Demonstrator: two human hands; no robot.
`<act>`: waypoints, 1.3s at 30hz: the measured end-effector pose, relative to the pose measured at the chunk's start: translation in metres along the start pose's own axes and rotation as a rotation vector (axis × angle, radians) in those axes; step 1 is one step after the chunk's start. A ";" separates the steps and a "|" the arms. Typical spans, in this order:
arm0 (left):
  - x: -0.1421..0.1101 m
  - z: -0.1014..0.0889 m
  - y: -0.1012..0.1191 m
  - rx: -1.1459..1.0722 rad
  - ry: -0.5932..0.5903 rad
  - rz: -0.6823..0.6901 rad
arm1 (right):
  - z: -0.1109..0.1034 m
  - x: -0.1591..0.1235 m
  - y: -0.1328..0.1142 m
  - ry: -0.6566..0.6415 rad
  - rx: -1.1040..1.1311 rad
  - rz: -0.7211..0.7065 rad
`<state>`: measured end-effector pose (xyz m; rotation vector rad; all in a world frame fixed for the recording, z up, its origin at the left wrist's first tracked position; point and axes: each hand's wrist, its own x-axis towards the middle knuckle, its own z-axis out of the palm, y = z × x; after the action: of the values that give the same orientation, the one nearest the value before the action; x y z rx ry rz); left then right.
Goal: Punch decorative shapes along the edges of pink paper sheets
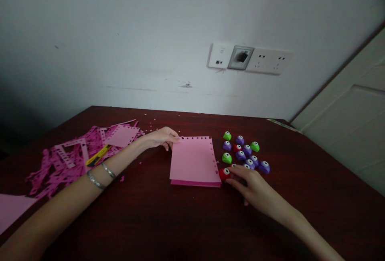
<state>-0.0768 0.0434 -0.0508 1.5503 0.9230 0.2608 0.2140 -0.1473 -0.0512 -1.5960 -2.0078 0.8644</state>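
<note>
1. Pink square paper with a darker pink layer showing under its near edge (192,160) is, in our head view, between our two hands, above or on the dark reddish-brown wooden table (168,229); we cannot tell whether it is slightly lifted. Small cut-outs run along its far edge and part of its right edge.
2. Our left hand (165,137) pinches the far left corner of the paper, thumb on top. Two silver-coloured bracelets (95,180) circle that forearm.
3. Our right hand (249,182) grips a red dome-shaped plastic punch with a white, eye-like disc (223,174) between thumb and fingers. The punch meets the paper's right edge; we cannot tell whether the edge sits inside its slot.
4. Right of the paper, just beyond our right hand, we see a loose cluster of similar green plastic domes (254,147), purple plastic domes (264,168) and another red dome (237,148).
5. Left of the paper, past our left forearm, spreads a tangled heap of perforated pink paper strips (64,172). On it are a yellow-and-black cutter (98,155) and a smaller pink sheet with punched edges (124,135).
6. Beyond the paper, tiny pink scraps (151,125) dot the table, and white wall sockets (266,61) are fixed to the wall.
</note>
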 end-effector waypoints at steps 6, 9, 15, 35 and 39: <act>0.001 0.001 0.000 0.009 0.013 -0.016 | 0.000 0.000 -0.003 0.044 -0.098 -0.026; 0.001 0.001 0.000 0.010 0.020 -0.018 | 0.001 0.000 -0.004 0.068 -0.144 -0.054; 0.003 0.002 -0.004 0.014 0.024 -0.019 | 0.003 -0.001 -0.003 0.057 -0.229 -0.103; -0.018 0.034 0.021 0.989 0.432 0.307 | 0.006 0.002 -0.002 -0.016 -0.281 -0.120; -0.027 0.059 0.025 1.160 0.155 0.312 | 0.004 0.003 -0.002 -0.019 -0.249 -0.104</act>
<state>-0.0467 -0.0167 -0.0322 2.7839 1.0005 0.0398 0.2090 -0.1460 -0.0525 -1.5980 -2.2634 0.6122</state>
